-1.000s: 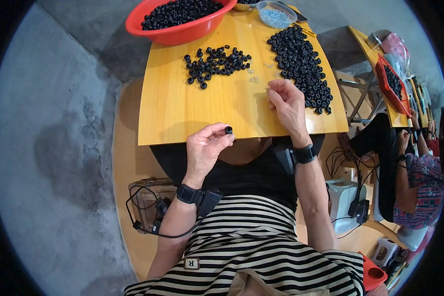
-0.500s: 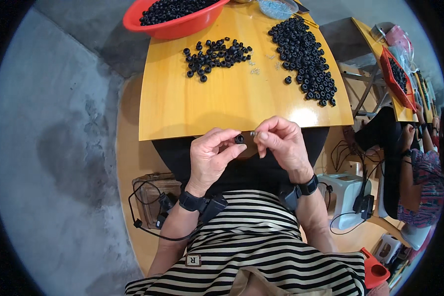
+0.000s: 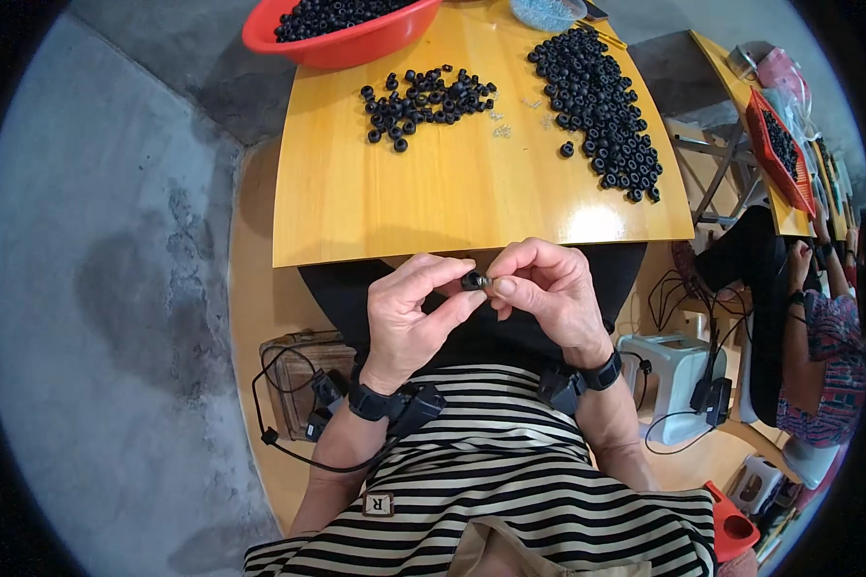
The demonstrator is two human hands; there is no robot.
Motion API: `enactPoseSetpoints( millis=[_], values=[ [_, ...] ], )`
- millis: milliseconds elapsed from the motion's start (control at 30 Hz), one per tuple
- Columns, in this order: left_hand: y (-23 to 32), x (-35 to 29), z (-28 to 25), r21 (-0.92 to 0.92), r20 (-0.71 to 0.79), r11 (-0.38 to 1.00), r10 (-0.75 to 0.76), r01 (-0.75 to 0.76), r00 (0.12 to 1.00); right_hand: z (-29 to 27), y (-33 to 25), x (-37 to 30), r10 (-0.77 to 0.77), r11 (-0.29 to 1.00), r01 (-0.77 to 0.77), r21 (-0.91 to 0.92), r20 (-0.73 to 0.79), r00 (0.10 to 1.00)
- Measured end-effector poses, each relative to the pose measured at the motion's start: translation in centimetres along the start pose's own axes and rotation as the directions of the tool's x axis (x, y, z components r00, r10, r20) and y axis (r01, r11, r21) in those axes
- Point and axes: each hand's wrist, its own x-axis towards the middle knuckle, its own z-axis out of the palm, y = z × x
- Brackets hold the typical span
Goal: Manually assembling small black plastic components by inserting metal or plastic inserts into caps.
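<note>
Pinched between the thumb and index finger of my left hand (image 3: 406,313) is a small round black plastic piece (image 3: 471,281). My right hand (image 3: 553,296) is closed on a tiny silvery metal piece (image 3: 486,283), mostly covered by its fingertips. Just off the table's near edge, the metal piece meets the right-hand end of the black piece. Whether it sits inside cannot be made out. Farther off on the wooden table (image 3: 385,216) lie a smaller group of black pieces (image 3: 431,101), a larger pile of black pieces (image 3: 606,106), and several tiny silvery bits (image 3: 501,131).
A red basin (image 3: 356,46) of black pieces stands at the far left, and a clear bowl (image 3: 547,13) of small bluish bits at the back. To the right, a person (image 3: 823,356) sits by another table with a red basket (image 3: 777,154). Cables and a white stool (image 3: 669,375) are below.
My hands have come together, so the silvery piece now meets the black piece. My right hand has moved slightly left and down. The black piece has turned toward the right.
</note>
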Motion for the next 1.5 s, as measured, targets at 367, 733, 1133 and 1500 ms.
enactPoseSetpoints(
  millis=[367, 733, 1133, 1500],
  values=[
    [0.8, -0.1, -0.4, -0.261, 0.041, 0.965, 0.042, -0.030, 0.998, 0.6, -0.6, -0.4, -0.191, 0.982, 0.191, -0.006, 0.038, 0.981],
    [0.6, -0.6, 0.0, -0.705, 0.163, 0.649, -0.244, 0.286, 0.956, 1.3, -1.5, -0.8, -0.216, 0.976, 0.214, 0.040, 0.063, 0.974],
    [2.6, -0.7, 1.9, -0.477, 0.002, 0.816, -0.370, 0.327, 0.929, 1.0, -0.5, -1.0, -0.097, 0.995, 0.096, -0.020, -0.048, 0.994],
    [3.3, -0.6, 2.0, -0.348, -0.080, 0.875, -0.386, 0.338, 0.919, 0.9, -0.2, -1.1, -0.255, 0.965, 0.254, -0.070, -0.011, 0.967]
  ],
)
